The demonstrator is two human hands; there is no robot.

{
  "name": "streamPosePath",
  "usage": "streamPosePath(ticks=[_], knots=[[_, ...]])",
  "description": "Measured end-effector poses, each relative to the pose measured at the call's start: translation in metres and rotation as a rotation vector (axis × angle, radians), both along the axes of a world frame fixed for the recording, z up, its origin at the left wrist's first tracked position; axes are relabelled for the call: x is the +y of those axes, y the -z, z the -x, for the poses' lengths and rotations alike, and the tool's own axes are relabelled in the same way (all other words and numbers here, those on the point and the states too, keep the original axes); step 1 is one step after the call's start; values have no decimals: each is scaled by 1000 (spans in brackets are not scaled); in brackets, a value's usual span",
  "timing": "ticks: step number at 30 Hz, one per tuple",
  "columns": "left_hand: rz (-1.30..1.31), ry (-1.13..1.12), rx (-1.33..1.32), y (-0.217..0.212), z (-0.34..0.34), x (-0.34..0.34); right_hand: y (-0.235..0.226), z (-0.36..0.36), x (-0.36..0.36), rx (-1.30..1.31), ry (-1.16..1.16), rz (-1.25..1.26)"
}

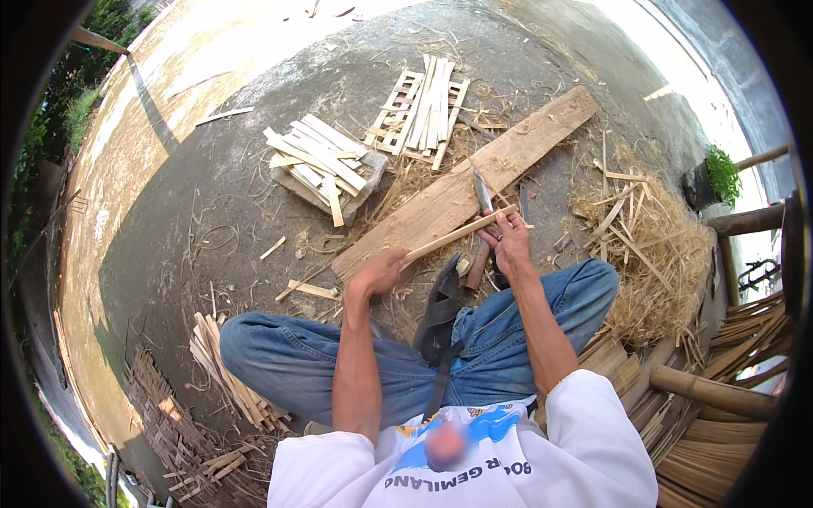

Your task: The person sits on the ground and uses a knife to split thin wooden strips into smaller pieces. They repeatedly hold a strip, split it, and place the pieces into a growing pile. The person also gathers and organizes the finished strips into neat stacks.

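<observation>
My left hand (379, 272) is closed round the lower end of a pale, narrow bamboo strip (453, 238). The strip slants up to the right, across to my right hand (509, 244). That hand is closed on a knife (483, 192), whose pointed blade sticks out beyond the fingers toward the plank. Its fingers and thumb also touch the strip near the far end. Part of the knife's handle is hidden by the palm. Under the blade lies a long, worn wooden plank (436, 208), set diagonally on the ground in front of my crossed legs.
Split bamboo strips (318, 157) are piled on a stone block (370, 182). More strips (430, 106) rest on a slatted frame (461, 97). A heap of shavings (669, 279) is at the right. A strip bundle (229, 372) lies by my left knee; bamboo poles (711, 394) stand at right.
</observation>
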State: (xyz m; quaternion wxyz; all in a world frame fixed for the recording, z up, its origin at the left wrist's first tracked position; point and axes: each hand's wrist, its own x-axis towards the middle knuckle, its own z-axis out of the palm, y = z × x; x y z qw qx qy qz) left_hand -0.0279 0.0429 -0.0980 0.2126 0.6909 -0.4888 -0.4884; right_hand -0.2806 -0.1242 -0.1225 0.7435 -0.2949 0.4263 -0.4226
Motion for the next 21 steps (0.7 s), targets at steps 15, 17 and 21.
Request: streamPosePath(ticks=[15,17,21], knots=[[424,-434,-266,7,14,-1,30,-127,76,-61,-120,-159],[414,-469,-238,10,12,-3,32,-131,77,-66,-124,-158],[454,-494,-184,19,16,-7,36,-125,70,-3,-149,-156]])
